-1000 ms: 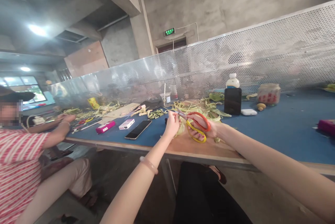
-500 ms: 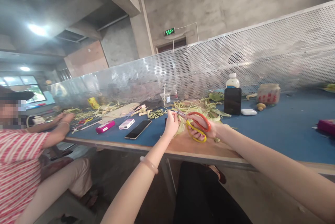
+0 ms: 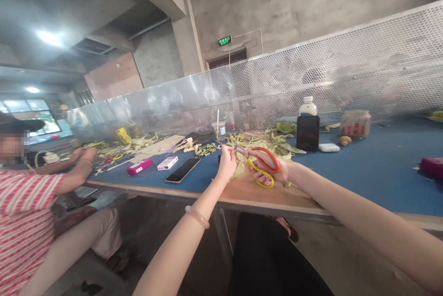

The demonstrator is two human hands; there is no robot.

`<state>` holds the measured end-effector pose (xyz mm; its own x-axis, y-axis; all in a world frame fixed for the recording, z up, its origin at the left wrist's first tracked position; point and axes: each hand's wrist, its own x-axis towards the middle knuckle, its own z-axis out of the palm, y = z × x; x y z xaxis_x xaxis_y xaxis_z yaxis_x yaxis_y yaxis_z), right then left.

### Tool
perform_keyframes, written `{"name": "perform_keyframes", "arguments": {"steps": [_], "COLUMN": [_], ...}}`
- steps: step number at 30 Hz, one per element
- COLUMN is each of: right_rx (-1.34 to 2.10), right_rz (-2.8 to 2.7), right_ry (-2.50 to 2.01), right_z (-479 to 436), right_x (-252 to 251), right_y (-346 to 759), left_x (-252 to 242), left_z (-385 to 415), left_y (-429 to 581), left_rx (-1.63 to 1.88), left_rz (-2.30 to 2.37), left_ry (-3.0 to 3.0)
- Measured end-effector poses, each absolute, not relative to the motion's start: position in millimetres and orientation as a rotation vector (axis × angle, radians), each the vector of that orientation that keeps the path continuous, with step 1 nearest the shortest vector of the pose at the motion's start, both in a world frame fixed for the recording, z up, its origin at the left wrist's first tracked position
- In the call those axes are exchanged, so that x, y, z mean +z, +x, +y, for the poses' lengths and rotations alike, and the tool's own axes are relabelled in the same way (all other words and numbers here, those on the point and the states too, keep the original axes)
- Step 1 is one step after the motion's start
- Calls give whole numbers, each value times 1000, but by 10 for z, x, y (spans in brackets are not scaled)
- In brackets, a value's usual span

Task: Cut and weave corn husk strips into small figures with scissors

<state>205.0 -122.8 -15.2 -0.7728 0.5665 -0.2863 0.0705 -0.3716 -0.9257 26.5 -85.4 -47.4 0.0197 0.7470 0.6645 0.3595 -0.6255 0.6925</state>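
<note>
My right hand (image 3: 266,166) is wrapped round scissors (image 3: 265,160) with one red and one yellow handle loop. The blades point left and reach the fingertips of my left hand (image 3: 227,162). My left fingers are pinched at the blade tips; whatever they hold is too small to make out. Pale green husk strips (image 3: 238,169) hang between the two hands, above a brown board (image 3: 256,192) at the table's front edge. More husk pieces (image 3: 273,141) lie behind my hands.
A phone (image 3: 182,170), a white box (image 3: 167,163) and a pink box (image 3: 139,167) lie left of my hands. To the right stand a black case (image 3: 308,133), a white earphone case (image 3: 328,148) and a jar (image 3: 355,124). A person (image 3: 31,203) sits at the left.
The scissors' handle loops look slightly farther apart and my right hand has shifted a touch to the right. My left hand stays in place.
</note>
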Motion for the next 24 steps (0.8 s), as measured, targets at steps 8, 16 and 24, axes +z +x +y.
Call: {"name": "perform_keyframes", "arguments": {"steps": [8,16,24], "right_rx": [2190,2147,2055], "right_rz": [-1543,-1520,-1556], "right_ry": [-863,-828,-937], "right_z": [-1253,-1243,-1290], "right_x": [-139,-222,-178], "right_y": [2040,2009,1986], "left_x": [-463,-501,-509], "left_z": [-864,-807,-806], "left_y": [255,234,231], "left_rx": [1663,1664,1682], "left_rz": [1158,1125,1131], "left_ry": [1995,1982,2008]}}
